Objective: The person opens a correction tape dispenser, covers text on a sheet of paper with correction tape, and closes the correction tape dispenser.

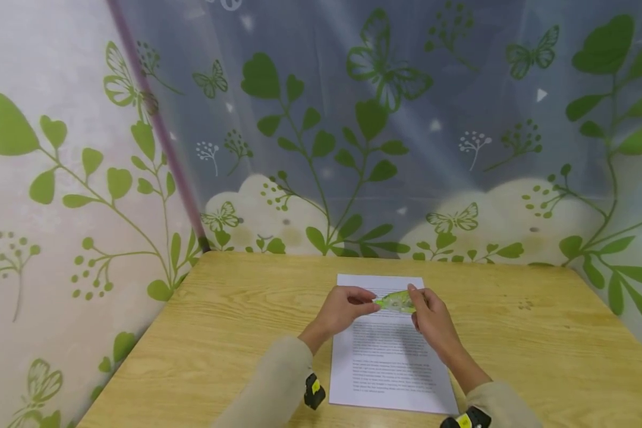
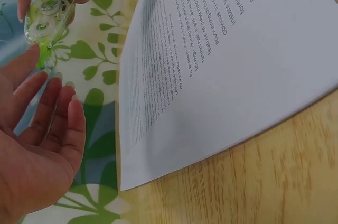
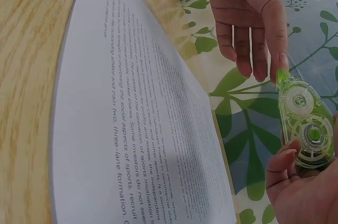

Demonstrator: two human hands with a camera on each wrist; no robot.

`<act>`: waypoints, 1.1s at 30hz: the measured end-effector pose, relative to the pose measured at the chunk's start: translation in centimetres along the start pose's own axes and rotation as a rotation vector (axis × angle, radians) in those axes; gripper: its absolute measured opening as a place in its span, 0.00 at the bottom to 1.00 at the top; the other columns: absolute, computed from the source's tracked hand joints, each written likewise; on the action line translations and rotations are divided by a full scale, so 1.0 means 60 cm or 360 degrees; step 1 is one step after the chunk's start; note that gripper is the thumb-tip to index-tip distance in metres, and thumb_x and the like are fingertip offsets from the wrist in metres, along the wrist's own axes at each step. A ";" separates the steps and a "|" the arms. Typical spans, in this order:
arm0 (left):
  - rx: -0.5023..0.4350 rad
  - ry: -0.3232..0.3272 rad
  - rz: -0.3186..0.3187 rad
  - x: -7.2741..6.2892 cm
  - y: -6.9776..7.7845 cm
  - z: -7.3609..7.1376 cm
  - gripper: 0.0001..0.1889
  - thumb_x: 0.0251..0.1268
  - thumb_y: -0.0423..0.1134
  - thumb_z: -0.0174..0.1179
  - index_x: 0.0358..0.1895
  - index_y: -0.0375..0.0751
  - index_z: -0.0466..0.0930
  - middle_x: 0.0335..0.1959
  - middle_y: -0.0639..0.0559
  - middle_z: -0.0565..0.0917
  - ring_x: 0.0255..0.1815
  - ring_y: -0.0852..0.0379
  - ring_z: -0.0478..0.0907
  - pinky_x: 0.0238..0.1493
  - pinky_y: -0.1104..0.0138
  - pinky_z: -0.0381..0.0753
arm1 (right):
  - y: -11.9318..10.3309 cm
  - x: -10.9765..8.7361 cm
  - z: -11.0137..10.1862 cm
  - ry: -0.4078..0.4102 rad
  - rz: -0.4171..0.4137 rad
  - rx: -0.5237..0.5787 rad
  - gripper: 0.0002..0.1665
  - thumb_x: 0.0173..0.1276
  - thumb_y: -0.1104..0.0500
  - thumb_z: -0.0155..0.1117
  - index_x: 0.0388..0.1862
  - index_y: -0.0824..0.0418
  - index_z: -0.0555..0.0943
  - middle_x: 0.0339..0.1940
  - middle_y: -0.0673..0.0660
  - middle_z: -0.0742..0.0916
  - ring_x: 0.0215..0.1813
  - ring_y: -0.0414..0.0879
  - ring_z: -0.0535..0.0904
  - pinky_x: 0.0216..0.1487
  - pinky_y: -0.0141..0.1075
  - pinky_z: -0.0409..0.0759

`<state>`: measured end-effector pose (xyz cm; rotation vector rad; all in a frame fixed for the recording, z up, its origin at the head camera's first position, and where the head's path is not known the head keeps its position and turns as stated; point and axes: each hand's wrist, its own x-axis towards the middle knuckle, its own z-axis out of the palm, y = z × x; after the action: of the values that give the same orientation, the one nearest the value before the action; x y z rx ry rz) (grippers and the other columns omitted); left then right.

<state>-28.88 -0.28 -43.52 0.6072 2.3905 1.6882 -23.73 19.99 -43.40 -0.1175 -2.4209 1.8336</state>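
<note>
Table [image 1: 246, 333]: lower part of frame.
Paper [image 1: 387, 362]: lower centre, print up.
Right hand [image 1: 434, 321]: clamped round the tape [image 1: 397, 302].
Left hand [image 1: 339, 312]: pinching its tip [image 3: 282, 75].
Tape: just right of centre, above paper; best kept steady, tip pressed lightly.

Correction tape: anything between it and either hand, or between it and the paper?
Nothing visible. The right hand grips the tape, and the left hand is at its green tip. Only open air shows between tape and paper.
</note>
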 end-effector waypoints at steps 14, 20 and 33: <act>0.0256 -0.0104 0.0122 -0.001 0.000 -0.007 0.07 0.60 0.43 0.66 0.38 0.46 0.87 0.32 0.61 0.83 0.37 0.60 0.78 0.35 0.68 0.77 | -0.012 -0.007 0.001 0.0016 0.0113 0.0086 0.35 0.72 0.31 0.41 0.41 0.64 0.67 0.21 0.54 0.73 0.24 0.45 0.70 0.30 0.39 0.75; 0.0296 -0.0180 0.0114 0.002 -0.005 -0.003 0.07 0.58 0.43 0.69 0.35 0.46 0.87 0.31 0.62 0.83 0.35 0.63 0.78 0.34 0.69 0.77 | -0.014 -0.008 0.003 0.0010 0.0125 0.0096 0.34 0.73 0.33 0.40 0.46 0.65 0.68 0.21 0.54 0.73 0.23 0.43 0.69 0.28 0.37 0.74; 0.0186 -0.0171 0.0198 0.005 -0.010 0.026 0.07 0.55 0.40 0.71 0.34 0.42 0.86 0.28 0.59 0.84 0.33 0.63 0.79 0.33 0.70 0.78 | -0.004 -0.007 0.016 -0.0001 0.0164 0.0129 0.38 0.65 0.30 0.52 0.50 0.64 0.67 0.19 0.50 0.70 0.19 0.40 0.62 0.21 0.31 0.63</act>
<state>-28.73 1.01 -44.60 0.8589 2.4333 1.5259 -23.43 18.93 -43.42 -0.2393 -2.3782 1.9718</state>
